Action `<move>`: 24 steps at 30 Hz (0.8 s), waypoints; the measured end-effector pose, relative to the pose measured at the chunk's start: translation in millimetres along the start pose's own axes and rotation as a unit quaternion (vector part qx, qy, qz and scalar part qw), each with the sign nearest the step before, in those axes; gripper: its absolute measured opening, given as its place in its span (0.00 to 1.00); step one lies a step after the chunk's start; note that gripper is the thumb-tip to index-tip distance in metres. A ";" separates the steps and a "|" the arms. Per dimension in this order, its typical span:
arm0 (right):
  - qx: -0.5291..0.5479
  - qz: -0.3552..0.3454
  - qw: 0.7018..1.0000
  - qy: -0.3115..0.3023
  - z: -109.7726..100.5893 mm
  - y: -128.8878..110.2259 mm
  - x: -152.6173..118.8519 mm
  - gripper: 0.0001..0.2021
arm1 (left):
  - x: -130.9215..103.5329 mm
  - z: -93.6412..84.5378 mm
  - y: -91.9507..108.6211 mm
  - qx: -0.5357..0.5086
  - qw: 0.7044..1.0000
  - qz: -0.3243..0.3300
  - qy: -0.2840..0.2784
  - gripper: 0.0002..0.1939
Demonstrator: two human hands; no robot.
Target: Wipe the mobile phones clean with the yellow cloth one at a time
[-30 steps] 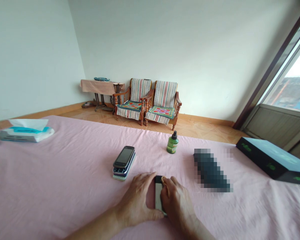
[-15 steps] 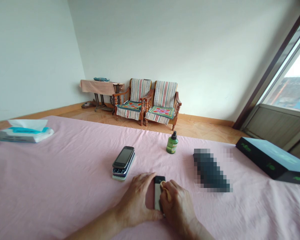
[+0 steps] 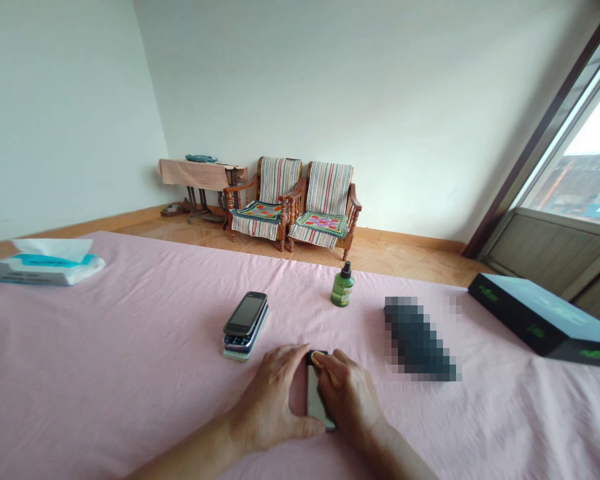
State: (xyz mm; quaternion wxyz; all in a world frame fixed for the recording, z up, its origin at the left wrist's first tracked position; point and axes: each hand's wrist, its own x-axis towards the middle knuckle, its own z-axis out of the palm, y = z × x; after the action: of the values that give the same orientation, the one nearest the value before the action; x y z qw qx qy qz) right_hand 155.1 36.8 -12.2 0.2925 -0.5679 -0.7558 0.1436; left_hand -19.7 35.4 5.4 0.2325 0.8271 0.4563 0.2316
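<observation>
A mobile phone point(image 3: 316, 400) with a pale back and a dark far end lies flat on the pink sheet. My left hand point(image 3: 275, 390) steadies it, fingertips at the far end and thumb at the near end. Pinched in my right hand point(image 3: 349, 387) is a small yellowish cloth or pad point(image 3: 318, 361), pressed onto the phone's dark end. Part of the phone's right side is hidden under the right fingers. Beyond my left hand sits a stack of several phones point(image 3: 247, 325), a dark touchscreen one on top.
A green spray bottle point(image 3: 343, 287) stands upright past my hands. To its right lie a blurred dark object point(image 3: 420, 340) and a black box point(image 3: 545, 320). A tissue pack point(image 3: 47, 267) is at far left on the pink sheet point(image 3: 130, 347). Two wooden armchairs point(image 3: 323, 200) stand beyond.
My right hand has slid the yellowish cloth or pad slightly up and left across the phone's dark end. My left hand stays around the phone. The view has shifted slightly.
</observation>
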 end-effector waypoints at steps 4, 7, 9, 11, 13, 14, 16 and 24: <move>-0.001 0.005 1.000 -0.016 -3.3 -2.0 2.5 0.16 | -0.1 0.8 -1.3 -0.001 1.000 0.003 0.001 0.55; 0.000 0.010 0.999 -0.037 -8.4 -5.2 3.2 0.15 | -0.1 1.1 -1.8 0.000 1.000 0.015 0.000 0.59; 0.006 0.006 0.999 -0.052 -12.0 -6.4 3.4 0.14 | -0.2 1.3 -2.2 0.003 1.000 0.024 -0.002 0.61; 0.016 -0.010 0.998 -0.067 -15.3 -6.0 3.4 0.13 | -0.1 1.7 -2.8 0.006 1.000 0.026 -0.003 0.62; 0.025 -0.032 0.996 -0.077 -18.3 -4.6 2.2 0.13 | 0.0 2.3 -3.9 0.008 1.000 0.025 -0.003 0.63; 0.028 -0.043 0.995 -0.081 -19.9 -4.0 1.0 0.13 | 0.2 2.6 -4.6 0.009 1.000 0.024 -0.003 0.63; 0.038 -0.064 0.993 -0.090 -23.3 -3.3 -3.4 0.12 | 0.4 3.1 -6.0 0.011 1.000 0.024 -0.003 0.63; 0.089 -0.139 0.974 -0.157 -37.0 -7.0 -34.1 0.11 | 1.0 4.7 -6.3 0.018 0.999 0.033 0.007 0.62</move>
State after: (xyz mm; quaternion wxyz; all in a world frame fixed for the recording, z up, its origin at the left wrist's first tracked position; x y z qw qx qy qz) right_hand 178.4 -1.8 11.3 0.2363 -0.3993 -0.8481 0.2559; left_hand -20.6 38.5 -1.9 0.2072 0.8441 0.4342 0.2366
